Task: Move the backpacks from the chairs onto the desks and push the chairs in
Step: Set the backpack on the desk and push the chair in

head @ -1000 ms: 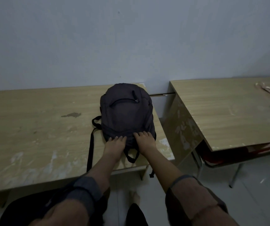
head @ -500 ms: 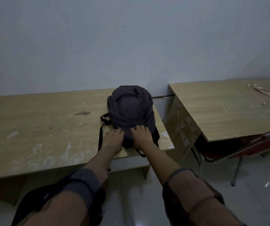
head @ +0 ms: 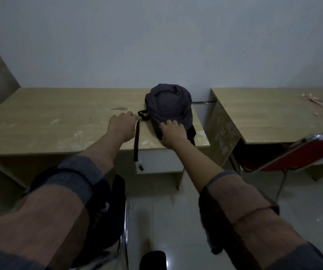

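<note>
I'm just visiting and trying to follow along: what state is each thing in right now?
Dark backpack: lying on the desk, near its right end.
Backpack strap: hanging over the desk's front edge.
Left desk: bearing the backpack.
Left hand: flat on the desk, beside the backpack.
Right hand: fingers on the backpack's near end.
Red chair: not pushed in.

I see a plain pale wall (head: 156, 39) filling the upper frame, dim light, and glossy grey floor tiles (head: 303, 207) at lower right reflecting small highlights.
</note>
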